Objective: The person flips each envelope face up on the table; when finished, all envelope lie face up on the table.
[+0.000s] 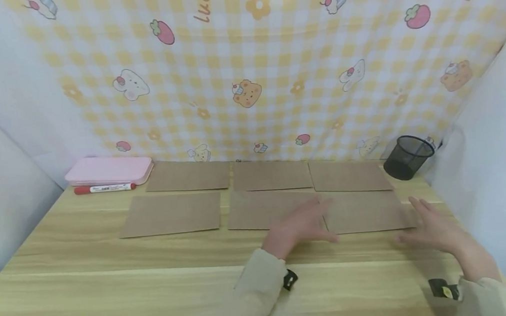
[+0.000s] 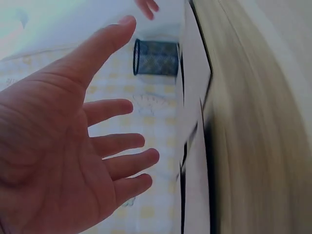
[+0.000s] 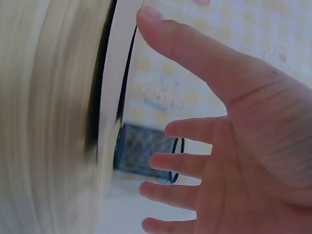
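Brown cards [image 1: 172, 213], six flat rectangles, lie in two rows of three across the far half of a wooden worktop [image 1: 112, 301], up near a yellow checked cloth [image 1: 279, 50]. The front right card [image 1: 362, 212] lies between the person's two hands. The left hand [image 1: 297, 228] hangs over the front middle card [image 1: 262, 206] and its seam with the front right card, thumb and fingers spread wide. The right hand [image 1: 433, 230] is just beside the right end of the front right card, also spread. Neither holds anything; blur hides whether any fingertip touches a card.

The likeliest trouble is a disturbed layout. On the right the cards sit edge to edge, perhaps slightly overlapping, so a sideways nudge from the left hand could push the front middle card askew or ride one edge over the other. In the wrist views dark gaps show under some card edges, so a fingertip could catch one and flip or drag it. Pushing the front right card away from the person could shove the back right card [image 1: 349, 175] toward the black mesh cup [image 1: 408, 158] near its end. The pink case [image 1: 109, 169] and red-capped marker [image 1: 104, 188], far left, seem safe.
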`<action>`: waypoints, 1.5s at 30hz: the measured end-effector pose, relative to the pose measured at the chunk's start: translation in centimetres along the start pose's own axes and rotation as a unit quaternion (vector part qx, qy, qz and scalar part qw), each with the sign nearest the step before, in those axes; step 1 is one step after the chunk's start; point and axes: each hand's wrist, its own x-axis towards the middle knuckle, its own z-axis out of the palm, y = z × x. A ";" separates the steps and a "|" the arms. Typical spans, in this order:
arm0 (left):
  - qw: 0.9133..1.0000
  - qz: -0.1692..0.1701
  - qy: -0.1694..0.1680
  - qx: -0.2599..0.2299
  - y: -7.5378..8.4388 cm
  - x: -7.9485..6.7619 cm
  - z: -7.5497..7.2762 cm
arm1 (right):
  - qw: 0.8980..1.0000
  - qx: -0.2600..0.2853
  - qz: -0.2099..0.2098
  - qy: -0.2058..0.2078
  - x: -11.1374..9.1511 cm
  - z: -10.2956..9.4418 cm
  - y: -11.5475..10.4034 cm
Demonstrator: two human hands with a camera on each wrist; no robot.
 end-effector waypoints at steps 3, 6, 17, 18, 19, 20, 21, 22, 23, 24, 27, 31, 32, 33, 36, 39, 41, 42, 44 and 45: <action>1.000 -0.015 -0.013 -0.003 1.3 0.6 0.9 | 1.000 0.009 0.005 -0.008 -0.3 0.0 0.8; 0.999 -0.029 -0.009 0.023 2.2 1.1 1.5 | 1.000 0.007 -0.013 0.002 -0.1 0.3 1.4; 0.991 -0.004 0.020 0.133 1.2 3.7 1.9 | 0.997 0.024 -0.066 0.019 0.5 0.8 3.0; 0.991 0.003 0.025 0.133 0.8 3.8 1.9 | 0.997 0.024 -0.068 0.021 0.5 0.8 3.1; 0.991 0.007 0.027 0.128 0.5 4.0 1.9 | 0.997 0.024 -0.068 0.023 0.6 0.8 3.2; 0.991 0.008 0.028 0.128 0.3 4.1 1.8 | 0.997 0.025 -0.071 0.027 0.7 0.9 3.3; 0.992 0.006 0.024 0.120 0.2 4.1 1.8 | 0.997 0.027 -0.072 0.029 0.8 0.9 3.4; 0.993 0.001 0.019 0.115 0.1 4.0 1.8 | 0.996 0.030 -0.075 0.030 0.8 1.0 3.5; 0.994 -0.005 0.013 0.108 0.0 4.0 1.8 | 0.996 0.037 -0.076 0.028 0.8 1.1 3.6; 0.994 -0.011 0.006 0.104 0.0 3.9 1.9 | 0.995 0.048 -0.079 0.024 0.8 1.2 3.6; 0.994 -0.028 -0.008 0.105 0.0 3.7 2.1 | 0.992 0.087 -0.086 0.010 0.7 1.5 3.9; 0.993 -0.044 -0.009 0.113 0.1 3.6 2.2 | 0.988 0.121 -0.096 0.001 0.8 1.7 4.3; 0.992 -0.048 -0.007 0.117 0.1 3.7 2.2 | 0.988 0.122 -0.097 0.002 0.9 1.6 4.3; 0.991 -0.052 -0.006 0.124 0.1 3.8 2.2 | 0.988 0.121 -0.096 0.003 1.0 1.6 4.3; 0.987 -0.061 0.000 0.147 0.0 4.0 2.4 | 0.991 0.098 -0.095 0.013 1.3 1.8 4.3; 0.984 -0.069 0.005 0.162 0.0 4.2 2.5 | 0.993 0.067 -0.092 0.025 1.4 2.0 4.5; 0.984 -0.070 0.007 0.161 0.0 4.2 2.6 | 0.994 0.050 -0.090 0.028 1.5 2.0 4.5; 0.984 -0.068 0.009 0.162 -0.1 4.2 2.6 | 0.995 0.048 -0.088 0.028 1.5 2.0 4.5; 0.985 -0.057 0.017 0.164 -0.2 4.3 2.6 | 0.994 0.048 -0.088 0.034 1.5 1.9 4.5; 0.985 -0.047 0.024 0.163 -0.2 4.3 2.5 | 0.994 0.050 -0.087 0.036 1.5 1.8 4.5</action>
